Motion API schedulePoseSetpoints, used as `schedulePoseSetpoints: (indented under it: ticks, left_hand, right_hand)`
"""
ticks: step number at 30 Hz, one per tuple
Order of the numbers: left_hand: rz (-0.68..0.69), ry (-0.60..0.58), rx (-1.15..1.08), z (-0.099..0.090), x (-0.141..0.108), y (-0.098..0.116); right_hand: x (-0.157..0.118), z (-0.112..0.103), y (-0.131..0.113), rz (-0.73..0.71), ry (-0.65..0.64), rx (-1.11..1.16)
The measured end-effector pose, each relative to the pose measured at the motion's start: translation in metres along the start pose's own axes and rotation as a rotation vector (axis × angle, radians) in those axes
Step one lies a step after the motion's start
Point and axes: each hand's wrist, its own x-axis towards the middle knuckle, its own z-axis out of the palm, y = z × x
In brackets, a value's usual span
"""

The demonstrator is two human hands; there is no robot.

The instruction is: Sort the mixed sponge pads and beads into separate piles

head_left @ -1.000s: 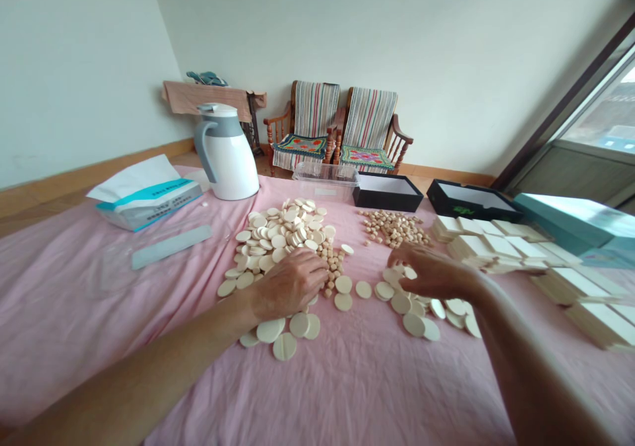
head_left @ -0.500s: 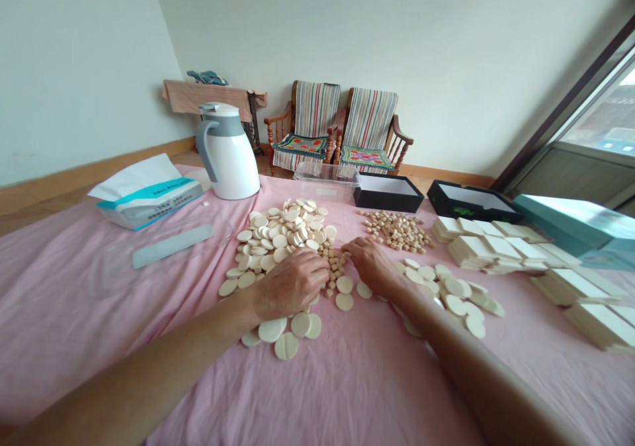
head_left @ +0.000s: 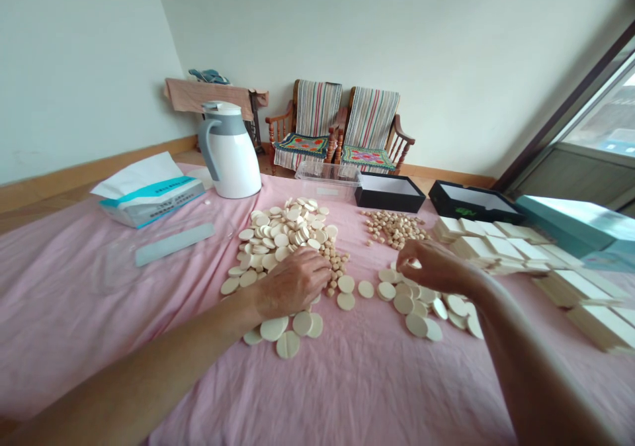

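My left hand [head_left: 296,282] rests at the right edge of a large heap of round wooden discs [head_left: 281,239]. Its fingers are bent together, with the tips hidden beneath, so what they hold does not show. Right beside those fingers lies a small cluster of wooden cubes [head_left: 337,262]. Over a second, looser spread of discs [head_left: 417,325] hovers my right hand [head_left: 427,264], its fingers curled closed and anything in them out of sight. Just beyond it is a bigger pile of wooden cubes [head_left: 393,226].
Stacks of wooden rectangles [head_left: 496,247] stand at the right, near a teal box [head_left: 575,224]. Two black trays [head_left: 389,200] and a clear plastic container [head_left: 325,180] line the back. A white jug [head_left: 233,161] and a tissue pack [head_left: 153,198] are left, on pink cloth [head_left: 347,393].
My right hand has moved right, from the small cube cluster to above the right-hand discs, and its fingers are now curled in. My left hand has stayed in place.
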Motion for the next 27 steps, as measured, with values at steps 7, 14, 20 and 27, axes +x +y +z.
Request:
schedulePoseSetpoints:
  ticks: [7,14,20,27]
  left_hand:
    - [-0.025,-0.016,-0.009,-0.001,0.001,0.001]
    - [-0.033,-0.004,-0.024,0.0,0.001,0.001]
    - [-0.033,-0.016,-0.026,0.0,0.001,0.001]
    - [-0.015,-0.002,-0.016,0.0,0.001,0.0]
  right_hand:
    - [0.008,0.043,-0.063,-0.264,0.076,0.147]
    - [0.005,0.066,-0.081,-0.185,0.131,0.012]
    - [0.004,0.051,-0.079,-0.124,0.032,-0.097]
    - [-0.01,0.014,-0.05,-0.089,-0.093,-0.196]
